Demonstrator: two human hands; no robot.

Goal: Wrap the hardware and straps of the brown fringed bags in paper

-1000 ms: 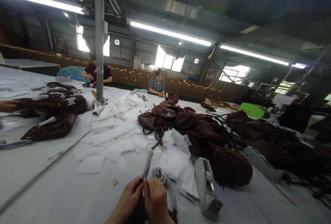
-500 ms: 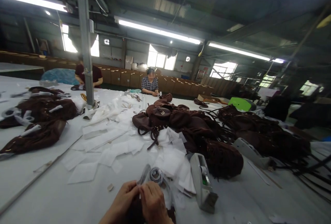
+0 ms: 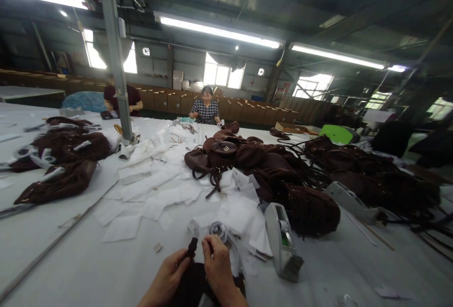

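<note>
Low in the head view, my left hand (image 3: 170, 269) is closed on a dark brown strap (image 3: 192, 247), whose short end sticks up past the thumb. Just to its right, my right hand (image 3: 218, 262) has its thumb and fingers pinched together; whatever is between them is too small to make out. Below both hands lies a dark brown bag (image 3: 189, 288), partly hidden by them and cut off by the bottom edge. A rolled, grey-wrapped strap (image 3: 216, 228) rests on the table behind my right fingers.
A grey tape dispenser (image 3: 281, 243) stands right of my hands. White paper sheets (image 3: 122, 228) spread ahead, beside a heap of brown bags (image 3: 262, 160). More bags (image 3: 67, 182) lie left. Across the table are two people, one in a checked shirt (image 3: 205, 111), near a metal post (image 3: 115, 56).
My hands were together at the fingertips; now they are apart, and the dark strap end shows in my left hand. The view has shifted slightly.
</note>
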